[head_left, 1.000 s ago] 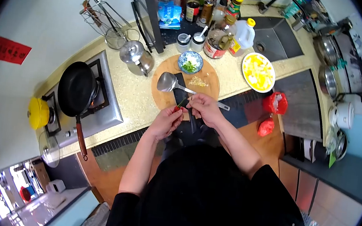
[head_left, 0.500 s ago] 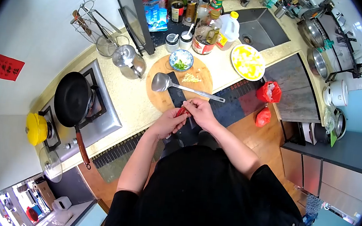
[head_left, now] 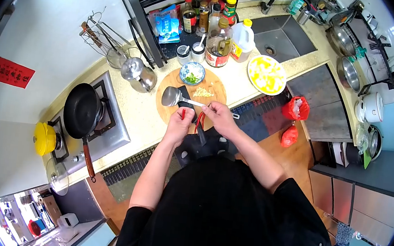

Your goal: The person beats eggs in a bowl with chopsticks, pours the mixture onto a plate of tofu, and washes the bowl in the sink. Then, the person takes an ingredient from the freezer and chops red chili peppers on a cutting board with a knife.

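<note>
My left hand [head_left: 178,125] is closed on a small red chili piece [head_left: 183,114] at the front edge of the round wooden board [head_left: 167,76]. Beside it, my right hand [head_left: 220,118] pinches red chilies [head_left: 200,122] that hang down from its fingers. Behind both hands a metal spatula [head_left: 171,96] lies across the board, its handle passing by my right hand. The dark cleaver [head_left: 184,93] under it is partly hidden. Chopped pale bits [head_left: 203,92] lie on the board. A blue-patterned bowl [head_left: 192,74] at the back holds white and green pieces.
A black pan [head_left: 81,111] and a yellow pot [head_left: 45,139] stand on the stove at left. Behind the board are a metal kettle [head_left: 138,74], seasoning jars and an oil bottle [head_left: 218,46]. A plate of yellow pieces [head_left: 267,75] stands near the sink [head_left: 287,36]. A red bag [head_left: 296,108] hangs at right.
My hands have come apart, each with red chili in it. Earlier they were together around the chilies. The camera view has also shifted a little.
</note>
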Tool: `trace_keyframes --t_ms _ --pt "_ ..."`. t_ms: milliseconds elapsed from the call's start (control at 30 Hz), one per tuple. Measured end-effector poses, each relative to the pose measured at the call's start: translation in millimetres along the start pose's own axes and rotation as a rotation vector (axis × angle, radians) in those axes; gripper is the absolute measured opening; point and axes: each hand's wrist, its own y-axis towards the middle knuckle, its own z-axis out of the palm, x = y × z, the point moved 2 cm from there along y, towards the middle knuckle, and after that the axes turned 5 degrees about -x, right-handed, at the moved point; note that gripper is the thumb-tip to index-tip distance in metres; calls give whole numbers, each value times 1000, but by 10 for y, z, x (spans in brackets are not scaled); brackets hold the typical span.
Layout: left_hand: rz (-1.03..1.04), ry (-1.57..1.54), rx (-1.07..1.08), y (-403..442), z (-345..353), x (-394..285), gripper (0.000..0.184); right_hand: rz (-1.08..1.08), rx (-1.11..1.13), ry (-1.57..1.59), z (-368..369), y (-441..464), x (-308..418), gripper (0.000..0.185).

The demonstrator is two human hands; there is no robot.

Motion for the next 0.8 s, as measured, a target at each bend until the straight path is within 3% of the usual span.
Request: trace_keyframes --t_ms 67,267,367,467,600,700,800 --pt "147 29 1 37 173 26 18 -36 -5 -58 -16 -3 38 33" --pt "186 393 81 -123 243 -183 19 -251 -73 -287 9 -52 144 34" --pt "298 563 136 -146 222 -187 19 -166 5 -221 21 -5 -70 30" --pt "330 523 138 -190 255 -221 20 563 101 551 50 11 -170 26" --pt "187 72 6 -53 201 -19 26 419 80 519 6 17 -152 23" --pt "13 69 4 -121 256 -58 28 72 23 273 153 -11 -170 25" --pt "-105 -26 39 -114 302 -29 25 -54 -45 104 138 5 -196 26"
